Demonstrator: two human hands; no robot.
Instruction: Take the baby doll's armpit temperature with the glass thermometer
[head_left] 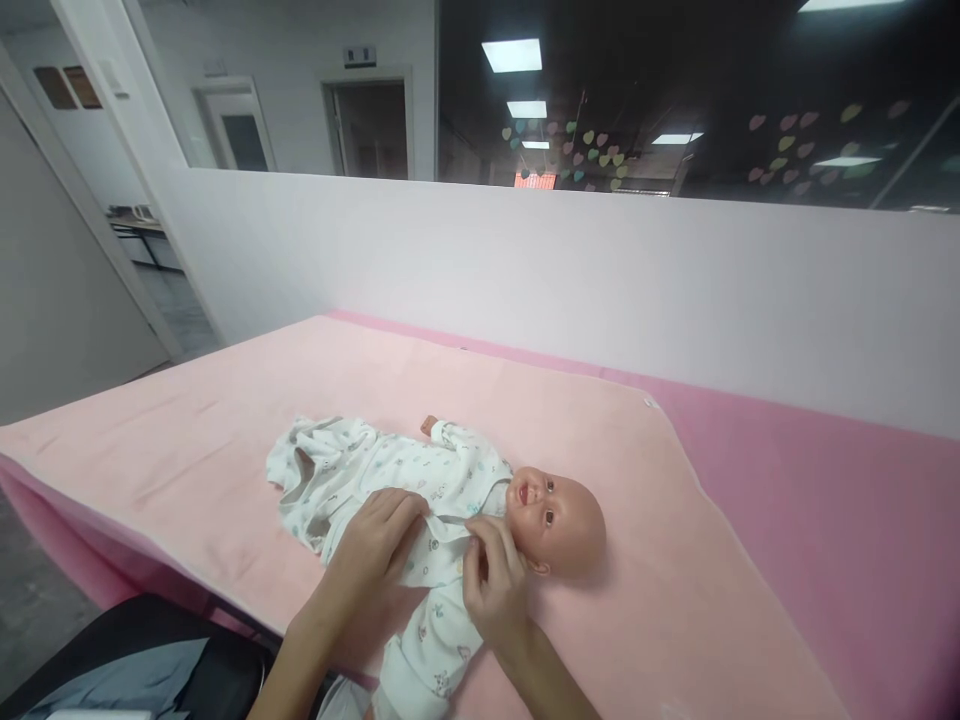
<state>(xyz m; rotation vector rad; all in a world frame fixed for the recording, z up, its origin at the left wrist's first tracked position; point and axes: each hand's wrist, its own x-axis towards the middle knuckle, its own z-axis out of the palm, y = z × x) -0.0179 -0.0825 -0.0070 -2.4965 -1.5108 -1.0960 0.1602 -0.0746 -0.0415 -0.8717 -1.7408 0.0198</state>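
Observation:
A baby doll (566, 520) lies on its back, its bald head to the right. It wears a white printed outfit (405, 465), whose leg end lies loose and crumpled at the left. One small doll hand (428, 425) sticks out of the far sleeve; the near sleeve (435, 640) stretches toward me. My left hand (386, 530) is closed at the front edge of the outfit, over the doll's chest. Near the doll's neck, my right hand (495, 580) pinches the same edge between thumb and fingers. A strip of the fabric runs between my two hands.
The doll rests on a light pink mat (675, 620) over a darker pink cover (825, 500). Behind the table stands a white partition (562, 260) with glass above. A dark chair (142, 630) with grey cloth is at the lower left.

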